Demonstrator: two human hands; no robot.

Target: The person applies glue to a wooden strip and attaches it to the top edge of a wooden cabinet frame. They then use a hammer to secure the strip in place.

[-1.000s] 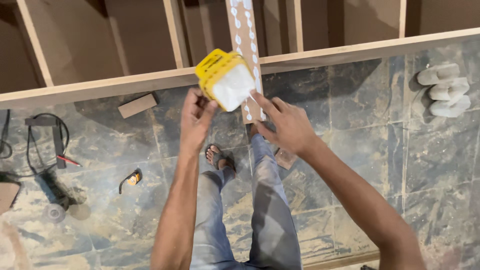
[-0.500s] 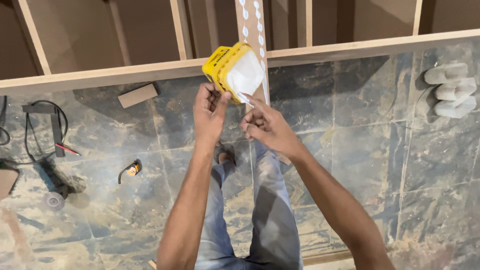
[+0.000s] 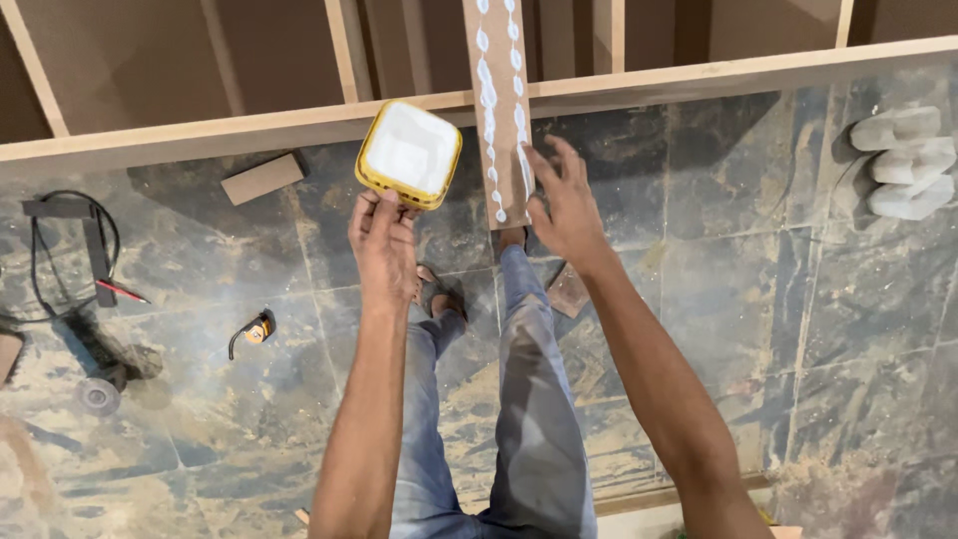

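Note:
My left hand [image 3: 382, 240] holds a square yellow tub [image 3: 409, 154] by its near edge; the tub is full of white glue and faces up. My right hand [image 3: 562, 200] is open, fingers spread, touching the near right edge of a narrow wooden strip [image 3: 497, 110]. The strip carries two wavy lines of white glue dots and rests across a long wooden rail [image 3: 639, 85]. My legs in grey jeans [image 3: 519, 399] stand below the hands.
A wooden frame with upright studs [image 3: 344, 50] fills the top. On the dark stone floor lie a small wood block [image 3: 261, 179], a black cable with tool [image 3: 95, 250], a small yellow-black tool [image 3: 254, 330], a tape roll [image 3: 98, 395] and stacked white pieces [image 3: 903, 160].
The tub turned from tilted on its side to mouth-up and moved left. My right hand left the tub and went to the strip's edge.

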